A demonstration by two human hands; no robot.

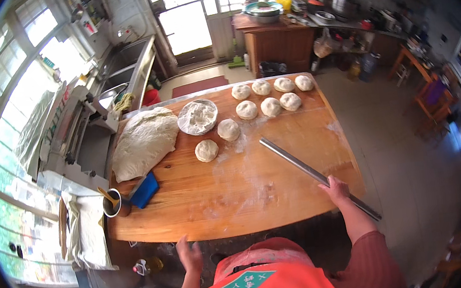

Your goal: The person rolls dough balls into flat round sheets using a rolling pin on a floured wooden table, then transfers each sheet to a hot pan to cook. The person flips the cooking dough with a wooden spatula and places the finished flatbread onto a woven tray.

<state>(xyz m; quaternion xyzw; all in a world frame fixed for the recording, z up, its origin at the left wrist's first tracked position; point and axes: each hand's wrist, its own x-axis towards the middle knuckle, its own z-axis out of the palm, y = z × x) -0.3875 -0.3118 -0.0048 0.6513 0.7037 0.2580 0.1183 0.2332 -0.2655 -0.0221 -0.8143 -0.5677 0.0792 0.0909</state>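
Observation:
My right hand (337,189) grips a long metal rolling pin (296,162) near its middle, over the right front part of the wooden table (186,208). Just off the table's front edge is my left hand (189,253), slightly blurred, fingers apart and holding nothing. Two round dough pieces (206,150) (228,130) lie near mid-table beside a bowl of flour (198,117). Several more dough rounds (271,107) form two rows at the far right. A large dough mass (145,141) rests at the far left, with a blue-handled dough scraper (145,191) near it.
A metal container (116,203) with a wooden-handled tool stands at the table's left front corner. Left of the table is a dough-rolling machine (85,139), with a sink (127,57) beyond it. An oil bottle (148,265) stands below the front edge. A wooden cabinet (279,49) is behind.

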